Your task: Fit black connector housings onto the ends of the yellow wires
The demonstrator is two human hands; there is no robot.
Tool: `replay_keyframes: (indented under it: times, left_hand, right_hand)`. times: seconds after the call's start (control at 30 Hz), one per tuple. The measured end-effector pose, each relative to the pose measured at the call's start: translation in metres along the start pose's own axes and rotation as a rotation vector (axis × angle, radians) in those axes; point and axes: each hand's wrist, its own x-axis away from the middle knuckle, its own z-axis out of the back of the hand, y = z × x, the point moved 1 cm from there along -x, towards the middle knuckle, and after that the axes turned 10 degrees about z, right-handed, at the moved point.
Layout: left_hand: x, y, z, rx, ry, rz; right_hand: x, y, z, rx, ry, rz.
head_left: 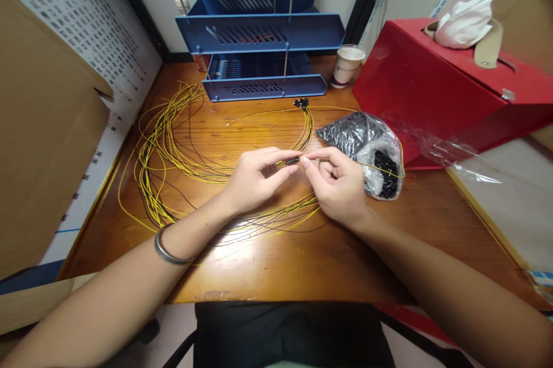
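Two hands (254, 178) (343, 186) pinch a black connector (292, 160) and wire (380, 169)

Small black plug (292, 160): pinched, roughly level, partly covered. Thin yellow wire (382, 170): held just right of it, runs rightward, then bends. Can't tell from here if joined.

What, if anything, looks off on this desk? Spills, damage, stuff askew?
No spill or damage visible. Just untidy: the yellow and black wires lie in loose, crossing loops on the desk, mostly at picture left, and one yellow wire strays from the bundle in front of the blue trays.
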Motion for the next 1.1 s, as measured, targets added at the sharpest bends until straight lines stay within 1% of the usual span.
replay_keyframes:
  times: [0.23,0.37,0.57,0.93,1.1]
  left_hand:
    - [-0.0005,0.0007,0.0005,0.002,0.01,-0.005]
    - [-0.0006,0.0013,0.0007,0.018,0.036,0.037]
    - [0.0001,-0.0012,-0.0006,0.048,0.076,0.071]
    - [0.0014,0.0033,-0.0016,0.149,0.034,0.136]
    - [0.0022,0.0025,-0.0015,0.092,0.045,0.099]
  right_hand:
    - [0.0007,0.0004,-0.0002,-0.008,-0.004,-0.001]
    - [0.0005,-0.0005,-0.0004,0.001,-0.01,0.019]
    - [-0.0001,-0.0004,0.0003,0.012,-0.003,0.004]
    - [0.0013,0.0001,0.0,0.013,-0.006,0.016]
    - [0.001,-0.0007,-0.0001,0.019,-0.019,0.008]
